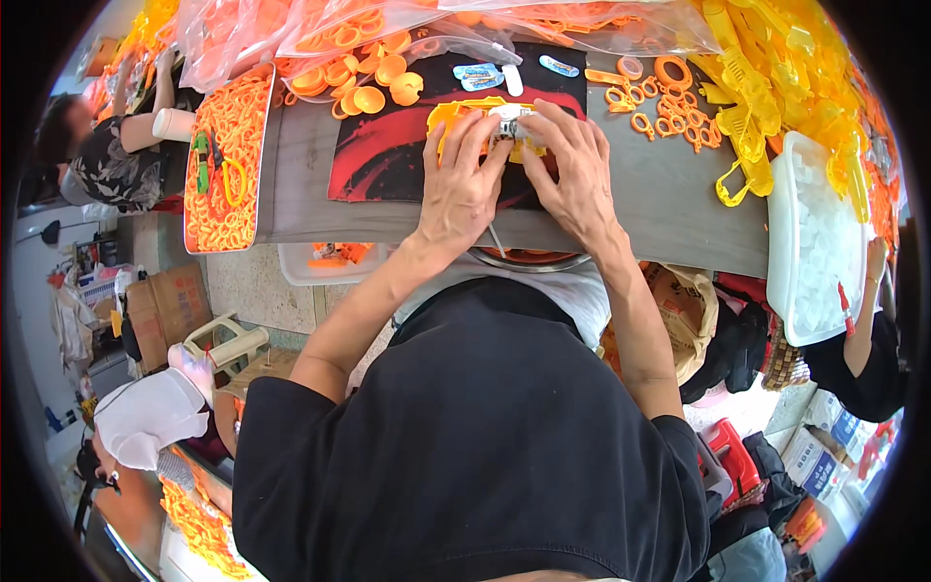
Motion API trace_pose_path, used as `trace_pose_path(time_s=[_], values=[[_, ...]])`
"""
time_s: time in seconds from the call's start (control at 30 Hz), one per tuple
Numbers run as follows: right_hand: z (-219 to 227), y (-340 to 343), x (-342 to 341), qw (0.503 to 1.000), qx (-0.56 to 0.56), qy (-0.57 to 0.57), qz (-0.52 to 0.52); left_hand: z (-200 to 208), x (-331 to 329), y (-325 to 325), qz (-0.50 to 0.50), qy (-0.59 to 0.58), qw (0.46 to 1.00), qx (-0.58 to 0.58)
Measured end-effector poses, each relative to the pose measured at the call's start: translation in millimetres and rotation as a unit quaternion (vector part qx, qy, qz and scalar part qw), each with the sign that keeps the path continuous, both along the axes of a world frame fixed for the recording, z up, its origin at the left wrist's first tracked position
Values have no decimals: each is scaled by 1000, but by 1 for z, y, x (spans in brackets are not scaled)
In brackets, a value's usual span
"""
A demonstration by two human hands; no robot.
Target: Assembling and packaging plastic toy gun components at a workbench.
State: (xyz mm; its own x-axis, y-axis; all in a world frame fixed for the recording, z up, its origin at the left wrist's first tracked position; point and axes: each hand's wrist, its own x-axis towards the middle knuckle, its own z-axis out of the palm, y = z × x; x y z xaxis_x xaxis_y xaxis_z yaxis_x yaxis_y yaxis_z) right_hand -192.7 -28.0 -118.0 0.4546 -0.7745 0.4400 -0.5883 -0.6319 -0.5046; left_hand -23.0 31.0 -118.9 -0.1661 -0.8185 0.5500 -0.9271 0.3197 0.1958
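Note:
Over a black and red mat [373, 155] both my hands work close together on a yellow plastic part [475, 105]. A small white piece with dark details [509, 118] sits on it, between my fingertips. My left hand [461, 184] curls its fingers onto the yellow part's left and near side. From the right, my right hand [574, 175] bends its fingers against the white piece and the part's right side. The fingers hide much of the near edge. Just beyond lie blue-and-white stickers [479, 76] and a small white plastic piece [512, 80].
Orange half-shells [369, 99] lie far left, beside a tray of orange rings [225, 228] holding green- and yellow-handled cutters. Orange ring parts [674, 107] and yellow plastic parts [747, 126] are at right, near a white bin of translucent pieces [810, 281]. Other people sit either side.

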Motion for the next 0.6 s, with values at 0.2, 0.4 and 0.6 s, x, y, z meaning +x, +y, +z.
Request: trace_pose_path(time_s=[0.2,0.4,0.6], values=[[-22,1,20,993,-19,-91,-69,14,14,-8,-46,65,996,30],[-19,4,19,994,-35,-76,-68,13,17,-28,-97,11,995,-6],[-18,0,16,979,-2,-191,-67,3,25,-29,-87,38,995,-22]])
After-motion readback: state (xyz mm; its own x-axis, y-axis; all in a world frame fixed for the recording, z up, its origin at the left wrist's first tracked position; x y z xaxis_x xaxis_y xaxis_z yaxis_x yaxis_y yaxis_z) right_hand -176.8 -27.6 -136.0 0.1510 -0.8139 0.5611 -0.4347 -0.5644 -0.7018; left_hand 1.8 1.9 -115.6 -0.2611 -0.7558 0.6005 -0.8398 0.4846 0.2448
